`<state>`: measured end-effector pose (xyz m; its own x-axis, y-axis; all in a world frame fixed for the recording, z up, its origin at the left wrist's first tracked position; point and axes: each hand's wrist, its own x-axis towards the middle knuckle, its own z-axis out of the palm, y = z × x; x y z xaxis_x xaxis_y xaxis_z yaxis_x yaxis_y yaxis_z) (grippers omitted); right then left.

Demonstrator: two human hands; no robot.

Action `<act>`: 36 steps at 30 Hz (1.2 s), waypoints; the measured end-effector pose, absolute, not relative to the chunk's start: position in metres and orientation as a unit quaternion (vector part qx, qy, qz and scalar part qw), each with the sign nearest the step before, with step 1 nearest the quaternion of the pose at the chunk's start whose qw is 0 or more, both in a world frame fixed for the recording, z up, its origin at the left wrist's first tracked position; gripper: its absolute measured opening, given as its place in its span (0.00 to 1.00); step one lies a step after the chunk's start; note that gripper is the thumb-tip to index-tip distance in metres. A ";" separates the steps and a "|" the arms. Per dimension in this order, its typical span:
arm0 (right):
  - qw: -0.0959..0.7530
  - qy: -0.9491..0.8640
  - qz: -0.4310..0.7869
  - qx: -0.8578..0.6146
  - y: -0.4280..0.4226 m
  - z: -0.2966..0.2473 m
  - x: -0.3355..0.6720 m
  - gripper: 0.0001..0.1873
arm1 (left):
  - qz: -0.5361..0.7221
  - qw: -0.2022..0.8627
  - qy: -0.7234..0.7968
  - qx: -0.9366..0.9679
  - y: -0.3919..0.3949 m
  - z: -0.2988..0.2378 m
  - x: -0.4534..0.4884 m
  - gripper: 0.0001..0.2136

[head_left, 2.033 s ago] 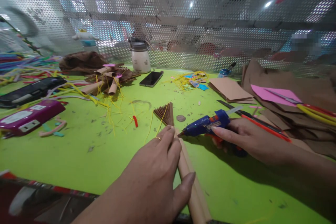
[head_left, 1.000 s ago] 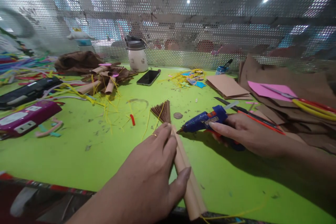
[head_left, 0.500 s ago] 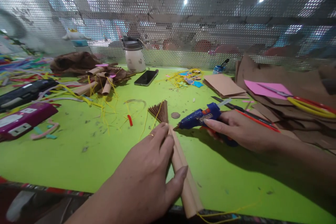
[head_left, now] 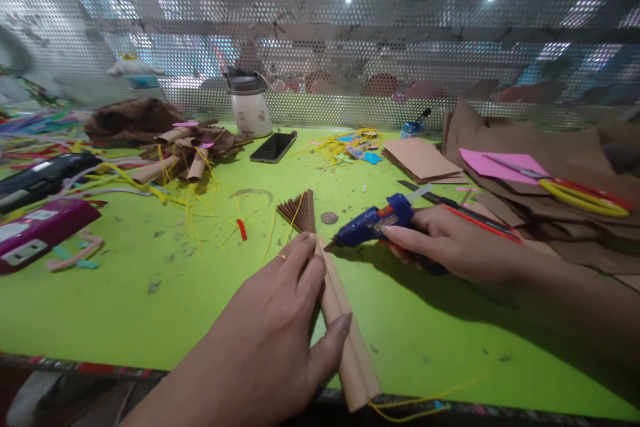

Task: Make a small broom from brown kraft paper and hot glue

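My left hand (head_left: pixel 280 320) presses down on a rolled brown paper tube (head_left: pixel 345 333) that lies on the green table (head_left: pixel 150 307), fingers and thumb clamped along it. A pleated brown paper fan (head_left: pixel 299 211) sticks out of the tube's far end. My right hand (head_left: pixel 450 243) grips a blue hot glue gun (head_left: pixel 373 223), its nozzle pointing left and almost touching the tube just below the fan. A ring shows on one finger of my left hand.
A phone (head_left: pixel 273 146) and a white jar (head_left: pixel 247 107) stand at the back, with brown paper rolls (head_left: pixel 185 153) and yellow strips to the left. Brown paper sheets (head_left: pixel 420 159), pink paper (head_left: pixel 500 165) and scissors (head_left: pixel 565 187) lie on the right. A perforated metal screen (head_left: pixel 320 27) closes the back.
The glue gun's nozzle has crept left, closer to the tube by the fan. My left hand keeps the tube pinned; the view has shifted slightly right and down.
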<state>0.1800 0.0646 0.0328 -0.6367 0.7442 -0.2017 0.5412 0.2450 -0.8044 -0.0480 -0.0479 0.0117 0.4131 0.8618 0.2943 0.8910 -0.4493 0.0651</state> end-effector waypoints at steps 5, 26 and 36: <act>0.108 -0.789 0.454 -0.399 0.068 0.034 0.181 0.26 | -0.143 0.057 -0.522 -0.839 -0.047 0.011 -0.048 0.24; 0.077 -0.798 0.449 -0.395 0.061 0.045 0.189 0.27 | -0.141 0.022 -0.521 -0.842 -0.043 0.018 -0.046 0.20; 0.055 -0.817 0.414 -0.397 0.060 0.055 0.201 0.25 | -0.146 0.040 -0.513 -0.845 -0.041 0.015 -0.047 0.18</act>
